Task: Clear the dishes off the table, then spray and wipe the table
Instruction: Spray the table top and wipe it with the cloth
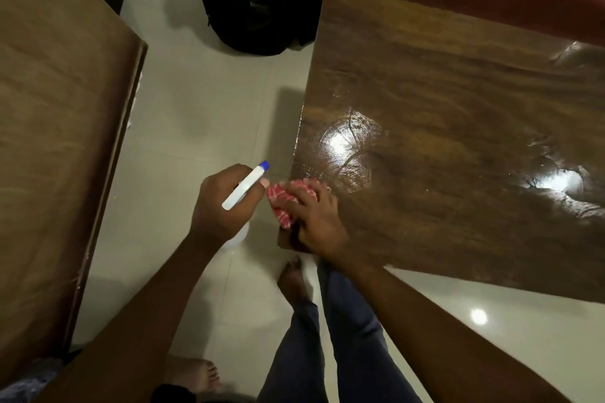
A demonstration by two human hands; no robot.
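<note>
Both forearms (pixel 442 321) reach in from below. Dark wooden bench (pixel 458 127) fills the right, its top wet and shining. Left grip (pixel 222 206), off the bench over the floor (pixel 183 127), is curled round a white spray bottle (pixel 245 187); right grip (pixel 319 217) clutches a red cloth (pixel 282 203) on the bench's near corner.

A dark, glossy wooden table (pixel 458 108) shows wet streaks. A bunched red-and-white cloth (pixel 281 203) lies on its near left corner, gripped by the right hand (pixel 317 216). Just beside that edge, the left hand (pixel 222 203) holds a tilted white bottle (pixel 245 188) with a blue nozzle.
</note>
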